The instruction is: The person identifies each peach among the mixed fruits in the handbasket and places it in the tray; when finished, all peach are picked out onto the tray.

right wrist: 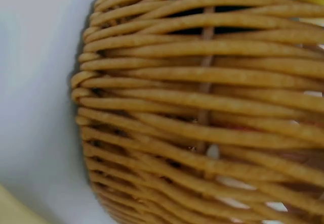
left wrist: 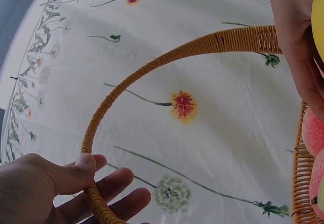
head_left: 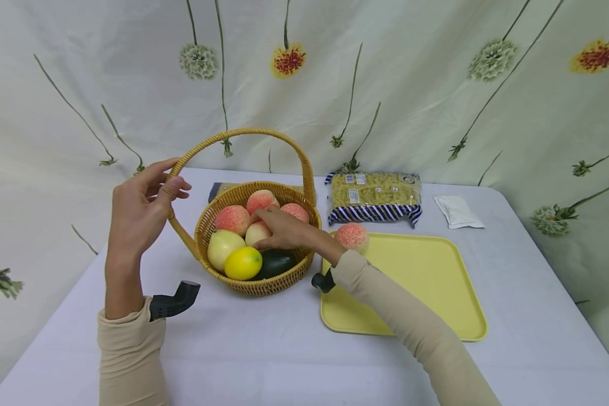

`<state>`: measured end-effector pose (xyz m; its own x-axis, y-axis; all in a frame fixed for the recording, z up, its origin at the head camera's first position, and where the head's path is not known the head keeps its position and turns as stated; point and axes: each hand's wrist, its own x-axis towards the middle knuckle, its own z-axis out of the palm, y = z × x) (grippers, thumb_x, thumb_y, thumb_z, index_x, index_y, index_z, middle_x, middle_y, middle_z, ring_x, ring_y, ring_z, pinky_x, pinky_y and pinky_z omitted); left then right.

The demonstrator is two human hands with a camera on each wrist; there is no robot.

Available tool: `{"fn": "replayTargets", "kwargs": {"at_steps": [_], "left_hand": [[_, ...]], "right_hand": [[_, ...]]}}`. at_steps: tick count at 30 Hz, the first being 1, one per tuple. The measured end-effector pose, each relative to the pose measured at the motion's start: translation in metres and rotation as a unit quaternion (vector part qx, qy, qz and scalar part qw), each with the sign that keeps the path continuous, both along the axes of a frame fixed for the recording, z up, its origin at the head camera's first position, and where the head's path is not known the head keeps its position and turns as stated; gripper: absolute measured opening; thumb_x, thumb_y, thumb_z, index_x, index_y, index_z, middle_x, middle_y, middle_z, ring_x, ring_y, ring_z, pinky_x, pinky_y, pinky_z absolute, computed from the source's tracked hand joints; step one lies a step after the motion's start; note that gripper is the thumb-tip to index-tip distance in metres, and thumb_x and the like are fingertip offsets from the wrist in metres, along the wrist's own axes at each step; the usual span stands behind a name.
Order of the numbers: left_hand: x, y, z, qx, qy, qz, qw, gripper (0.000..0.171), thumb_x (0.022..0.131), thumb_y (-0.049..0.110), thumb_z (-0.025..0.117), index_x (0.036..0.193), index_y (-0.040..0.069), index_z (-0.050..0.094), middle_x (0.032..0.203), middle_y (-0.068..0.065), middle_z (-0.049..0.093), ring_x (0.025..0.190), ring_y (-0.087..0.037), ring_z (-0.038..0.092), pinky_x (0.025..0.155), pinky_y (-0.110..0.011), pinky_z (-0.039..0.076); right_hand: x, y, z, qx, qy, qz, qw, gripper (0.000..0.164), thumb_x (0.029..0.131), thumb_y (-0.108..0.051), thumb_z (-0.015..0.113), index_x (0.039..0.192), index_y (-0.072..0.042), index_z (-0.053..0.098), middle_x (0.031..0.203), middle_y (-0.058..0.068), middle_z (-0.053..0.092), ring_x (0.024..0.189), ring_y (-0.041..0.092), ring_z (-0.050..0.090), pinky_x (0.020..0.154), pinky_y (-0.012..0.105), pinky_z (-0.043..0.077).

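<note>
My left hand (head_left: 139,206) holds the arched handle (head_left: 248,131) of a wicker basket (head_left: 257,288) between thumb and fingers. In the left wrist view the thumb presses on the wrapped handle (left wrist: 147,71). My right hand (head_left: 286,230) reaches down into the basket, thumb and fingers around a pale peach (head_left: 256,231). Around it lie pink peaches (head_left: 233,219), a pale green pear-like fruit (head_left: 223,248), a yellow lemon (head_left: 243,263) and a dark eggplant-like piece (head_left: 276,264). The right wrist view shows only the basket's woven side (right wrist: 202,92) up close.
On the right is a yellow tray (head_left: 421,282), with one pink peach (head_left: 352,237) at its far left corner. Behind it lie a bag of pasta (head_left: 375,196) and a small white packet (head_left: 458,212). A flat item (head_left: 218,190) is partly hidden behind the basket.
</note>
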<state>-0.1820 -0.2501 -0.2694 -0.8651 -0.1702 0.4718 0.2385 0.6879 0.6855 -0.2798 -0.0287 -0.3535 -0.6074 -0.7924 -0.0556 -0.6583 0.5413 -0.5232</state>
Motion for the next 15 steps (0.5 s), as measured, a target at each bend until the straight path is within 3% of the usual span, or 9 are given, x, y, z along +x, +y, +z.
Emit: {"fn": "replayTargets", "kwargs": {"at_steps": [7,15], "left_hand": [[0.000,0.000,-0.002,0.003,-0.003,0.000,1.0000,0.038,0.096,0.024,0.058,0.134,0.020,0.058,0.094,-0.007,0.069,0.078,0.008,0.059,0.070,-0.011,0.045],[-0.001,0.000,-0.001,0.000,-0.002,0.002,1.0000,0.037,0.096,0.024,0.057,0.133,0.019,0.059,0.094,-0.009,0.069,0.077,0.008,0.059,0.068,-0.010,0.045]], "right_hand": [[-0.003,0.005,-0.005,-0.004,0.011,0.029,1.000,0.060,0.091,-0.030,0.065,0.142,-0.008,0.042,0.134,0.008,0.053,0.111,0.017,0.053,0.094,0.027,0.045],[-0.005,0.025,0.007,-0.064,0.011,0.035,0.997,0.059,0.089,-0.032,0.067,0.140,-0.010,0.047,0.139,0.005,0.048,0.115,0.017,0.050,0.093,0.028,0.045]]}}
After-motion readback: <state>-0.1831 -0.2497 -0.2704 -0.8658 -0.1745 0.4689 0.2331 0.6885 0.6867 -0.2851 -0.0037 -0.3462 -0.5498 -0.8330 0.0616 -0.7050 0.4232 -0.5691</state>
